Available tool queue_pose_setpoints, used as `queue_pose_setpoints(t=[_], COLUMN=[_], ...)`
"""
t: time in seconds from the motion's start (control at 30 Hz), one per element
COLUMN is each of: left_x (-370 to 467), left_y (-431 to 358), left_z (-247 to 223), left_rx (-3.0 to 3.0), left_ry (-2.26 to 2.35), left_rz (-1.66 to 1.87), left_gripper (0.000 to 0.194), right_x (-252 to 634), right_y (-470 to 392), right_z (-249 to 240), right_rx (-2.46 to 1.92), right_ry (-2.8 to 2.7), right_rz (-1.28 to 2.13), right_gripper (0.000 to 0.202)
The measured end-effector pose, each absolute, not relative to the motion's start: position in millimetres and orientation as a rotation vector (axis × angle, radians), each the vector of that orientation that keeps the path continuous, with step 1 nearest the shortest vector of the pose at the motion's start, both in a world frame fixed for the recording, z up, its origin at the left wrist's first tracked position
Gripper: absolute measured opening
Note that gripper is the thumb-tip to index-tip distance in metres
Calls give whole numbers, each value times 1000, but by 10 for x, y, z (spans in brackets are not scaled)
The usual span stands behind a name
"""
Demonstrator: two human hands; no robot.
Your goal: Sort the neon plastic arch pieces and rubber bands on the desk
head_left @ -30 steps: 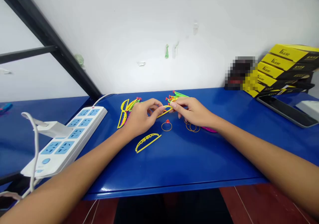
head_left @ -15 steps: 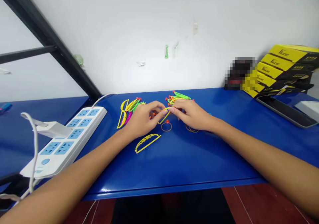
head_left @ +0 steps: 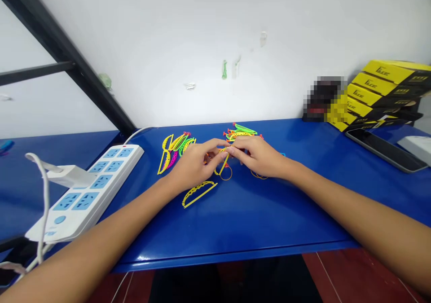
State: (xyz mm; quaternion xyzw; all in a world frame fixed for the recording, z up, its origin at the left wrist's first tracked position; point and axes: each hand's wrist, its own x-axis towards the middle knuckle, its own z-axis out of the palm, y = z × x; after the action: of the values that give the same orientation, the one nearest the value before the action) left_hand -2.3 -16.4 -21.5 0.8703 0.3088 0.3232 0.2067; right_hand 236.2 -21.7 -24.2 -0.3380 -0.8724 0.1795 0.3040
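Observation:
My left hand (head_left: 198, 164) and my right hand (head_left: 257, 155) meet over the blue table, both closed on a small yellow plastic bow (head_left: 224, 161) held between their fingertips. Below the held bow a tan rubber band (head_left: 226, 173) shows, with a bit of orange beside it. Nearer the front lies another yellow bow (head_left: 199, 194). Left of my left hand are several yellow, pink and green bows (head_left: 168, 152). Behind my right hand sits a pile of green and yellow pieces with orange tips (head_left: 240, 132). More rubber bands (head_left: 258, 175) lie under my right wrist.
A white power strip (head_left: 90, 191) with a plug and cable stands at the left of the blue table (head_left: 235, 222). To the right are a black phone (head_left: 385, 150), stacked yellow and black boxes (head_left: 377, 87) and a white object (head_left: 415, 148). A black metal frame rises at the left.
The held yellow bow has turned to a steeper angle and hangs a little lower between my fingers. My left hand has shifted slightly to the right.

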Motion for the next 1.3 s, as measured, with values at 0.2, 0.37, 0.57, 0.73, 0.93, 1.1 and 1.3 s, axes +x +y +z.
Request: queue_pose_setpoints(t=[0.2, 0.37, 0.57, 0.73, 0.93, 1.1, 1.3], left_x=[-13, -18, -18, -3, 0, 5, 7], left_y=[-189, -210, -197, -194, -204, -212, -207], left_z=[-211, -218, -231, -238, -236, -239, -222], left_rx=[2455, 2506, 2476, 2445, 2417, 2391, 2409], left_ry=[831, 848, 844, 836, 855, 866, 859], left_rz=[838, 816, 810, 843, 880, 899, 910], left_gripper=[30, 29, 29, 31, 33, 34, 31], right_x=[2340, 2325, 2318, 2324, 2323, 2324, 2321], right_y=[-243, -262, -260, -257, -247, -244, -249], right_z=[-247, -259, -265, -259, -265, -280, -297], right_rx=[-927, -957, -971, -979, -943, -923, -933], right_ry=[-2340, -2355, -2354, -2345, -2343, -2356, -2362], right_rz=[488, 489, 479, 513, 517, 503, 483], right_gripper=[37, 37, 37, 37, 37, 35, 34])
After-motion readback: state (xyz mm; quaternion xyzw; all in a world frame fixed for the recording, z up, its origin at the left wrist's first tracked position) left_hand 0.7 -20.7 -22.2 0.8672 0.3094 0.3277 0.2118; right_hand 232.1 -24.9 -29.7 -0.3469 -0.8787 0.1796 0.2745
